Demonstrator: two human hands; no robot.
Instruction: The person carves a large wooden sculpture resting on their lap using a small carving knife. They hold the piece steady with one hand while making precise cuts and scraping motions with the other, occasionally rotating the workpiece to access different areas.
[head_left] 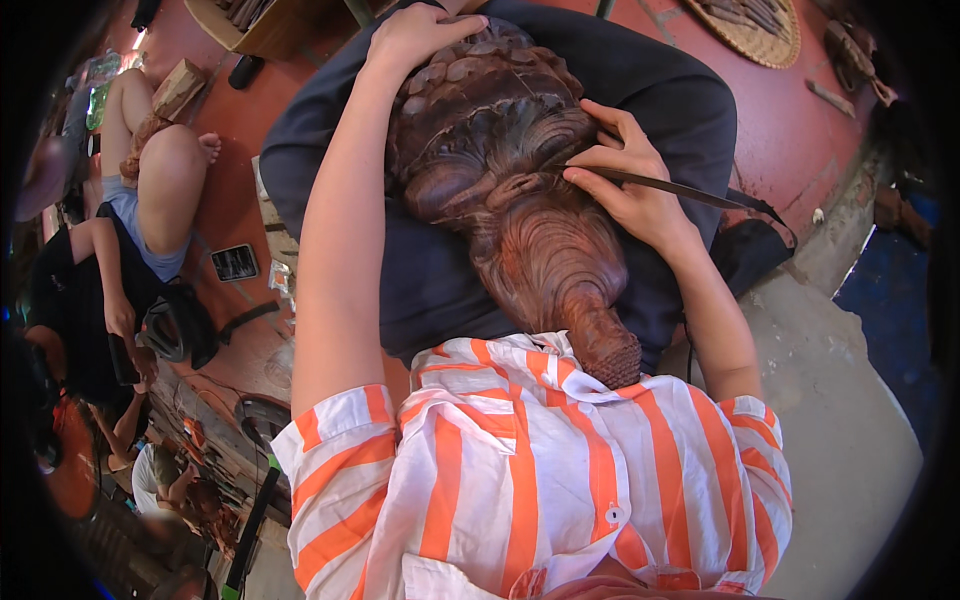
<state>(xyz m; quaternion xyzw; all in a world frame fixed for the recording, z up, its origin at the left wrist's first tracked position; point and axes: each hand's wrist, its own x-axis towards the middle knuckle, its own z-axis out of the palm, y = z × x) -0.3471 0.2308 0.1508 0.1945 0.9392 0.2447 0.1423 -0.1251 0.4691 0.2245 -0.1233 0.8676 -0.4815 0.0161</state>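
Note:
A brown carved wooden sculpture (pixel 545 240) lies slantwise across my lap on dark trousers (pixel 690 110). Scale-like shapes cover its far end, flowing grooves run over the middle, and a narrow knobbly end points at my striped shirt. My left hand (pixel 418 38) rests over the far end, fingers stretched across it. On the sculpture's right side, my right hand (pixel 632 185) pinches a slim, flat, dark carving tool (pixel 690 190). The tool's tip meets the grooved middle, and its other end extends to the right. Its exact kind cannot be made out.
At left another person (pixel 85 280) sits near a phone (pixel 234 263) on the red tiled floor. A wooden box (pixel 232 28) stands far left and a round woven tray (pixel 785 50) far right, both holding sticks or tools. Wood scraps (pixel 850 60) lie beyond; bare concrete (pixel 830 380) is at right.

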